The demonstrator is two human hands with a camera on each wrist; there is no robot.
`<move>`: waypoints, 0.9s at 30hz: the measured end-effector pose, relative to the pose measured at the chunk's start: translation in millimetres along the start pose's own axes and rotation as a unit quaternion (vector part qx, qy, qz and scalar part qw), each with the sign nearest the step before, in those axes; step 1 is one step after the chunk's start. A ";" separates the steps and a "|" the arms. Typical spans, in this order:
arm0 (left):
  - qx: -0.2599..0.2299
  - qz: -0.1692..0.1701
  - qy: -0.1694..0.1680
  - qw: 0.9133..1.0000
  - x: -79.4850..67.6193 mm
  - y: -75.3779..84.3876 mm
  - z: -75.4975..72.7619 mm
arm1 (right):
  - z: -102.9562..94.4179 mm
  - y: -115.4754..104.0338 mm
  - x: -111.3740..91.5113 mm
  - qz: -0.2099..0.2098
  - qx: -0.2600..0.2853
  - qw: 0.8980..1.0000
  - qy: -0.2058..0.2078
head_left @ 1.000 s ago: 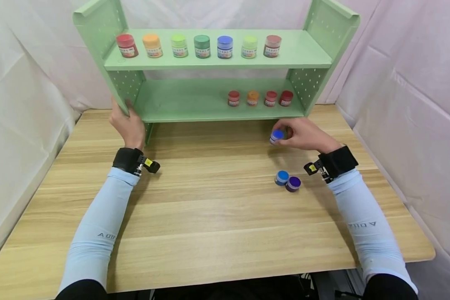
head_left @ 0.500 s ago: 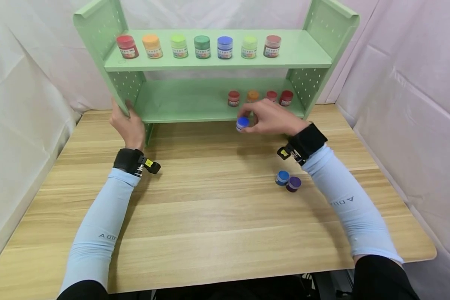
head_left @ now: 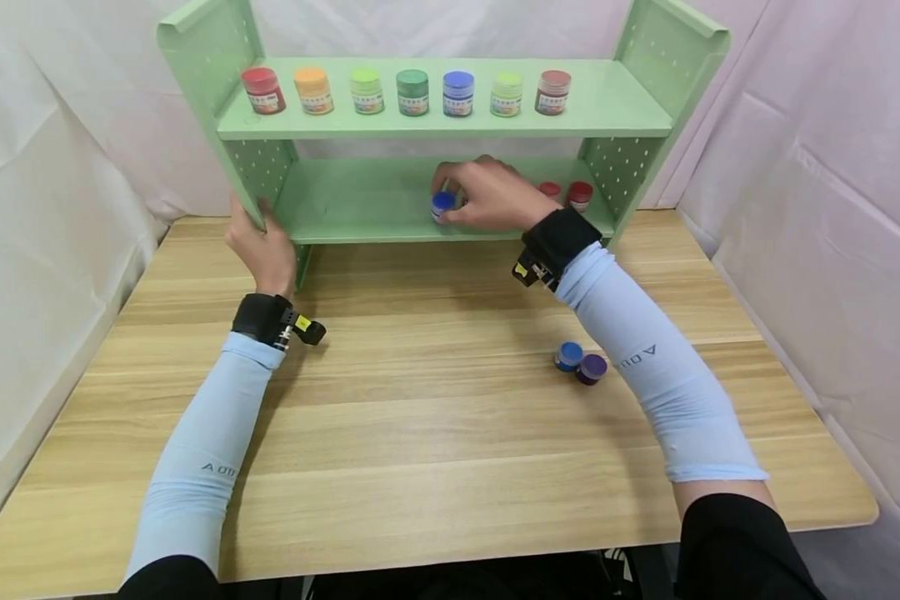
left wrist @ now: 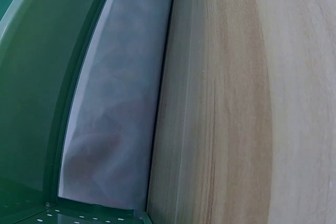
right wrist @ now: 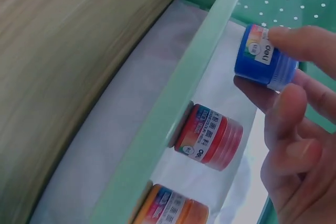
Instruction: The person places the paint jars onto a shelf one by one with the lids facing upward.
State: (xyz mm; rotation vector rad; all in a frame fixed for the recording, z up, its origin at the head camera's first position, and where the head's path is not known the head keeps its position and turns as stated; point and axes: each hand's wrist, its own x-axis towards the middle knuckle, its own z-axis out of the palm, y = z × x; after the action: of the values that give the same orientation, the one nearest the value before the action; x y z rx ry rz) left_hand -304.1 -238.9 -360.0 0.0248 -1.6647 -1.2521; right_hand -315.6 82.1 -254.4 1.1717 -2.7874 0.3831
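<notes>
In the head view my right hand (head_left: 487, 196) pinches a small blue paint jar (head_left: 442, 206) between thumb and fingers, over the lower board of the green shelf (head_left: 345, 200). The right wrist view shows this blue paint jar (right wrist: 257, 56) slightly off the board, beside a standing red paint jar (right wrist: 205, 137) and an orange paint jar (right wrist: 173, 205). My left hand (head_left: 262, 250) grips the lower front of the shelf's left side panel; its fingers are partly hidden behind it. No hand shows in the left wrist view, only shelf, cloth and table.
Along the upper board stands a row of several larger paint jars (head_left: 412, 92). Red jars (head_left: 579, 196) stand at the lower board's right end. A blue jar (head_left: 568, 356) and a purple jar (head_left: 591, 368) sit side by side on the wooden table (head_left: 420, 433). White cloth (head_left: 795, 208) surrounds it.
My right hand has carried the blue paint jar leftward and up from over the table to the lower board, now covering the red and orange jars there. My left hand stays on the shelf.
</notes>
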 end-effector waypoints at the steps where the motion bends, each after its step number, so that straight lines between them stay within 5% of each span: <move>1: 0.001 0.003 0.001 1.000 0.0 0.2 -0.1 | -0.7 -0.7 3.0 0.003 -0.002 1.000 -0.005; 13: -0.008 -0.002 -0.003 1.000 0.7 1.4 0.5 | -7.6 -7.0 27.2 0.073 -0.035 0.994 -0.080; 27: 0.001 -0.007 0.003 1.000 1.3 -0.1 1.4 | -7.8 -7.0 38.2 0.107 -0.034 0.987 -0.115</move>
State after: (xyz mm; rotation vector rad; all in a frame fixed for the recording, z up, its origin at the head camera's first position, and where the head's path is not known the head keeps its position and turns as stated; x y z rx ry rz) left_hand -305.8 -238.7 -359.0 0.0421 -1.6632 -1.2596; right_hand -337.5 53.1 -238.6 0.9591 -3.1105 0.1756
